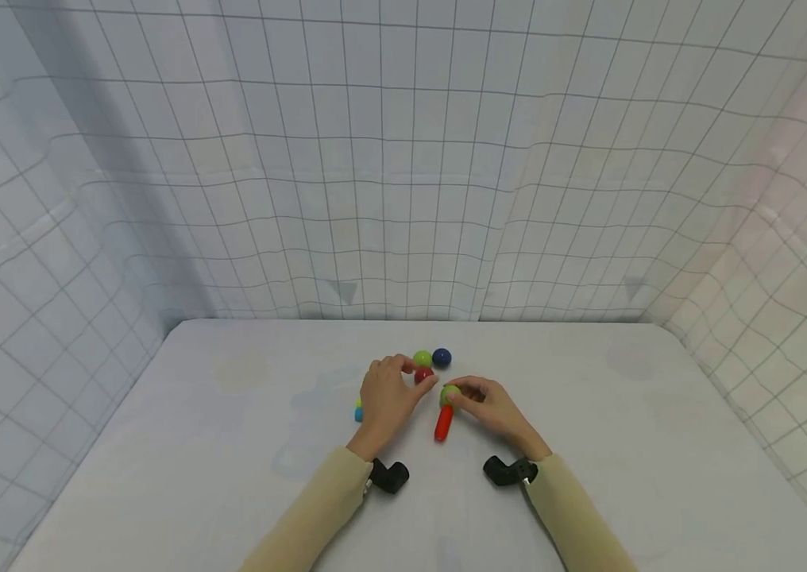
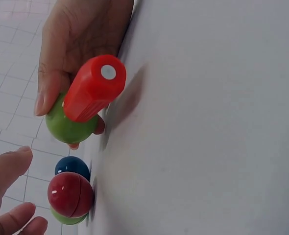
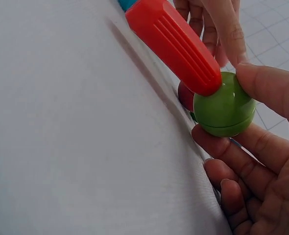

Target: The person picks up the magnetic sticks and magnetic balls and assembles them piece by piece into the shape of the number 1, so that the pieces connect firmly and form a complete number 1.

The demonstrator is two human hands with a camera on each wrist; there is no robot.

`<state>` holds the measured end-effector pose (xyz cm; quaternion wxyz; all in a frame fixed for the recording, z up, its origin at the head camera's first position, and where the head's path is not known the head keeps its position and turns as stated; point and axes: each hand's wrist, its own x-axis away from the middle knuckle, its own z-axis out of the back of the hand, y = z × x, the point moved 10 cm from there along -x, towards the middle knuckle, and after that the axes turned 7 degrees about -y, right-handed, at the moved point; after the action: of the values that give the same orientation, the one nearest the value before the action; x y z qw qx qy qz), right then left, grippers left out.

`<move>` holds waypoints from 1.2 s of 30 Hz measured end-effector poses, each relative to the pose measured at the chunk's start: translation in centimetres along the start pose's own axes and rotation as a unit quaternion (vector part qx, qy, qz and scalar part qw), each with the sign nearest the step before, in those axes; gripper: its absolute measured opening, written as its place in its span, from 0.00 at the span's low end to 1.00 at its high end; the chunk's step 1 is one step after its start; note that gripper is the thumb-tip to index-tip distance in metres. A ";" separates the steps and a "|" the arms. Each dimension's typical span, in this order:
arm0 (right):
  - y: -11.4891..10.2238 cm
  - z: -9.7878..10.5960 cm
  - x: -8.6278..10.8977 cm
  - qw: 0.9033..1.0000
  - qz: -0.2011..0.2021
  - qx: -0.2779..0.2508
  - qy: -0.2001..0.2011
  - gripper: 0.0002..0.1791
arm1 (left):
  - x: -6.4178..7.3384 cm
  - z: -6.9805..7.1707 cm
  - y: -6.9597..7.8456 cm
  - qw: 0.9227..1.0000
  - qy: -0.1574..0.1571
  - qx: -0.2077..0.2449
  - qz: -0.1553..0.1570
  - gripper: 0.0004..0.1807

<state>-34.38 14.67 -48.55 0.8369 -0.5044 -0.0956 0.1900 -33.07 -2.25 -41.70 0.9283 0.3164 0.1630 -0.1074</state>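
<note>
Maraca is being held between the two hands: I am watching the right hand gripping its green bulb, thumb above and fingers curling below. I am guessing that this grip is keeping the red handle free; it is pointing between 6 and 7 o'clock, its shadow standing apart, so it is seemingly tilting clear of the worktop. The left hand is holding nothing that I am able to see, its thumb standing well away from its bent fingers.

From the left hand, the maraca is sitting near, at 3 o'clock; from the right hand's middle, at 9 o'clock. A red ball is lying at 10 o'clock from the bulb, a green ball and a blue ball clustering beyond it, perhaps leaving working room. At the left hand's 9 o'clock, a blue piece is peeking out, mostly hidden.
</note>
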 end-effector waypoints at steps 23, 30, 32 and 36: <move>-5.5 0.0 1.6 0.999 0.017 0.025 -0.009 0.14 | -1.2 -2.1 -1.8 0.990 -0.071 -0.099 0.073 0.28; -4.2 0.1 1.1 0.999 0.019 0.033 -0.008 0.14 | -1.2 -2.1 -1.8 0.993 -0.064 -0.074 0.073 0.25; -3.1 0.2 0.7 0.999 0.020 0.032 -0.005 0.14 | -1.2 -2.0 -1.7 0.993 -0.061 -0.068 0.072 0.24; -1.3 0.1 0.2 1.000 0.015 0.022 0.001 0.15 | -1.0 -1.7 -1.6 0.994 -0.057 -0.061 0.066 0.23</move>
<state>-33.97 14.29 -47.36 0.8451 -0.4872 -0.0828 0.2040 -34.88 -2.32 -43.52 0.9588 0.2624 0.0945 -0.0538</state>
